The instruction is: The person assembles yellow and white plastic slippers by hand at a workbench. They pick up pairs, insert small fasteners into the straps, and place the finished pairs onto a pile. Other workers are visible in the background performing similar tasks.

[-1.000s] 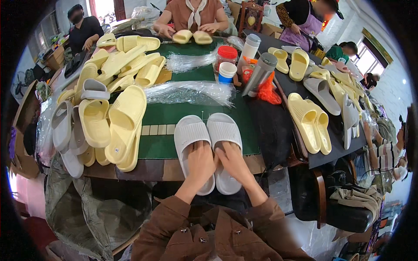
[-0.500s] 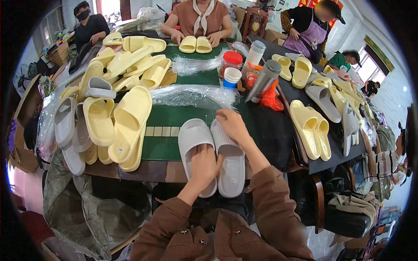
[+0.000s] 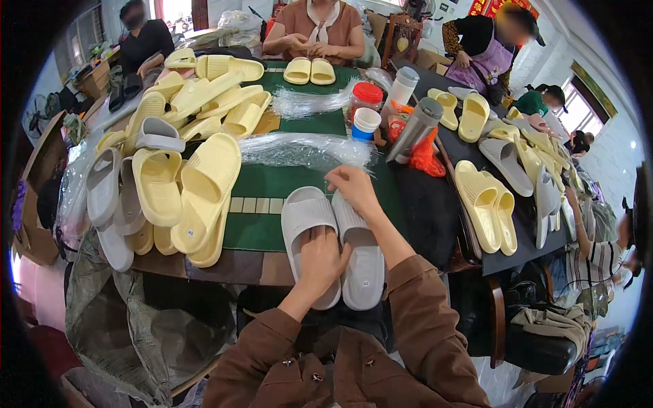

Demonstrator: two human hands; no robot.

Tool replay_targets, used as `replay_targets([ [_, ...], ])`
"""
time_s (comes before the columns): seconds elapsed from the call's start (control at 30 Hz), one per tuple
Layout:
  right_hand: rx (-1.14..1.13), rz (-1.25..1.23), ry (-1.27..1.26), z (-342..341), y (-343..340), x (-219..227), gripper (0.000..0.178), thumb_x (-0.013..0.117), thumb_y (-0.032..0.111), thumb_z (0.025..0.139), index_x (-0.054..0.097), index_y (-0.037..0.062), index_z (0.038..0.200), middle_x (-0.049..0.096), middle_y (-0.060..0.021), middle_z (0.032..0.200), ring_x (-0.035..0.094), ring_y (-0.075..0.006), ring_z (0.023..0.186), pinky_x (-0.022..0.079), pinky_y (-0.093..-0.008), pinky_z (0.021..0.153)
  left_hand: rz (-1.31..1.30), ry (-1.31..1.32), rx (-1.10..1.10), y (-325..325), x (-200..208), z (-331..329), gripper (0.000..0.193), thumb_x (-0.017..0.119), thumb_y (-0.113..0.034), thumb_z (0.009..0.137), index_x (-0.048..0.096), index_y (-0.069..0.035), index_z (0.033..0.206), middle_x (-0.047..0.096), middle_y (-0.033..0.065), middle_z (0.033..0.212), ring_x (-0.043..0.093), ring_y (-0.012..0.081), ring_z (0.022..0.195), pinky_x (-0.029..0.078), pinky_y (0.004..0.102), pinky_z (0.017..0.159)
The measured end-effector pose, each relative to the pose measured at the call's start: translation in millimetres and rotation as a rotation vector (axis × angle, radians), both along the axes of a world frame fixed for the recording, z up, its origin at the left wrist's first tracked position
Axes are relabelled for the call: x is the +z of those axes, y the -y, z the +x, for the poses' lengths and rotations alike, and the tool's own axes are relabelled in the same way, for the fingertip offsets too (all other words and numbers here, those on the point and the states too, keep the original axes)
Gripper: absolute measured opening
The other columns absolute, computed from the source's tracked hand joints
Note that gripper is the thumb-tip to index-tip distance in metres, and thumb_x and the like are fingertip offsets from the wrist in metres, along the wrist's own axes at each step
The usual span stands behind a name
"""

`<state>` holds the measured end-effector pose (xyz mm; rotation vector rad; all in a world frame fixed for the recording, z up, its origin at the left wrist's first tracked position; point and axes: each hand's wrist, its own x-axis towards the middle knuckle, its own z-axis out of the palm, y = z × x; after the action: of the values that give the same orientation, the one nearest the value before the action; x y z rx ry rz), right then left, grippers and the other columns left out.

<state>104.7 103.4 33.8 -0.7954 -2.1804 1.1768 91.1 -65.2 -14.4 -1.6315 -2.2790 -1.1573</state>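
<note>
A pair of ribbed grey slippers stands side by side at the table's near edge, heels toward me: the left slipper [image 3: 307,212] and the right slipper [image 3: 362,275]. My left hand [image 3: 320,262] reaches into the left one, its fingers under the strap and out of sight, its thumb against the right slipper. At the toes, my right hand [image 3: 355,190] has its fingertips pinched together beside the right slipper's strap. Whatever they pinch is too small to make out. Just beyond lies a bundle of thin clear plastic strands [image 3: 306,151].
Yellow slippers [image 3: 207,183] and grey ones are heaped at left. A steel flask [image 3: 416,129], a paper cup [image 3: 365,122] and a red-lidded jar [image 3: 367,94] stand beyond my right hand. More slippers [image 3: 484,204] cover the right-hand table. A person sits opposite, behind a yellow pair.
My right hand has shifted slightly left over the toes. Opposite, the person's hands have left the yellow slippers and come together above them. My left hand stays in the slipper.
</note>
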Motion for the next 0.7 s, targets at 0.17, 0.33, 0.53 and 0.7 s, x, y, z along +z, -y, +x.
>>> replay_targets([
  [0.17,0.066,-0.046,0.025,3.8,11.3,3.2,0.022,0.058,0.019,0.09,0.07,0.0018,0.098,0.065,-0.0054,0.073,0.055,-0.0096,0.061,0.043,-0.0262,0.056,-0.033,0.005,-0.006,0.7,1.5,-0.6,0.036,0.065,-0.027,0.078,0.057,0.008,0.084,0.057,0.0265,0.091,0.058,0.0428,0.087,0.046,0.05,0.081],
  [0.33,0.104,-0.04,-0.006,4.1,11.5,-0.6,0.022,0.056,0.019,0.092,0.068,0.0013,0.095,0.062,-0.003,0.072,0.051,-0.0068,0.059,0.04,-0.0227,0.054,-0.065,0.018,-0.01,1.4,0.9,-0.7,0.041,0.064,-0.03,0.079,0.058,0.009,0.088,0.058,0.0269,0.094,0.058,0.0429,0.089,0.045,0.0498,0.083],
  [0.53,0.031,-0.291,-0.208,9.9,9.2,-7.2,0.021,0.05,0.017,0.097,0.064,0.0017,0.096,0.056,0.0011,0.075,0.045,-0.0034,0.062,0.035,-0.0198,0.052,0.015,-0.135,0.003,13.7,19.1,-0.7,0.05,0.066,-0.037,0.082,0.059,0.009,0.099,0.061,0.0232,0.095,0.059,0.04,0.09,0.046,0.0457,0.083],
  [0.7,0.044,-0.443,-0.386,9.5,-2.5,-23.6,0.021,0.05,0.018,0.098,0.063,0.0017,0.096,0.055,0.0008,0.075,0.044,-0.0036,0.06,0.035,-0.0195,0.053,0.073,-0.025,-0.057,27.7,68.0,-7.0,0.027,0.065,-0.023,0.084,0.062,-0.001,0.1,0.064,0.0142,0.092,0.063,0.0313,0.081,0.049,0.0401,0.072],
])
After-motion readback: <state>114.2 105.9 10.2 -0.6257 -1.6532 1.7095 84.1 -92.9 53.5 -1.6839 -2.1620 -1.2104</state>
